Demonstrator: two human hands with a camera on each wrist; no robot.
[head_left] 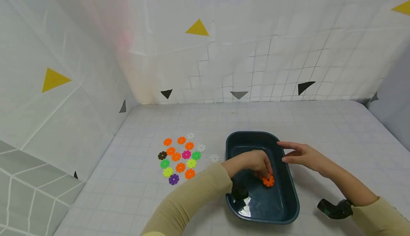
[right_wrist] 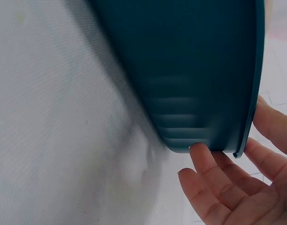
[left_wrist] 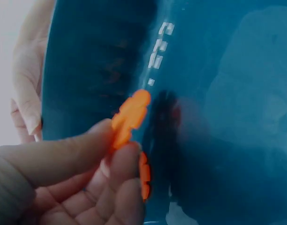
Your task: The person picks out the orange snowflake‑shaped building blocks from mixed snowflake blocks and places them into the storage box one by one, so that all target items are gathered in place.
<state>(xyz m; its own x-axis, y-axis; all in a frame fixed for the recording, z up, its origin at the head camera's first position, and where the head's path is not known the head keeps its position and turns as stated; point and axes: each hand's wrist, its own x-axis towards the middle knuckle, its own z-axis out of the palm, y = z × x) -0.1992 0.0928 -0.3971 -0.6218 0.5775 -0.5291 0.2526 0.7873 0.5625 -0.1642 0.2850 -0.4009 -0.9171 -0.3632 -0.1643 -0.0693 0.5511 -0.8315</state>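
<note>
My left hand (head_left: 256, 163) reaches inside a dark teal plastic tub (head_left: 289, 193). Its thumb and index finger pinch an orange flower-shaped disc (left_wrist: 130, 117), seen nearly edge-on in the left wrist view. A second orange notched edge (left_wrist: 145, 176) shows just past the curled fingers, the rest of it hidden by them. My right hand (head_left: 302, 156) is at the tub's right side with its fingers extended. In the right wrist view, fingertips (right_wrist: 198, 149) lie against the outer wall and others reach the rim, the fingers spread and relaxed.
Left of the tub, several flower-shaped discs lie scattered on the white table: orange (head_left: 176, 157), green (head_left: 164, 163), yellow (head_left: 168, 172), pink (head_left: 186, 154), purple (head_left: 174, 179), black (head_left: 162, 155) and white (head_left: 215, 158). White sheeting (head_left: 243, 65) with yellow and dark triangles encloses the table.
</note>
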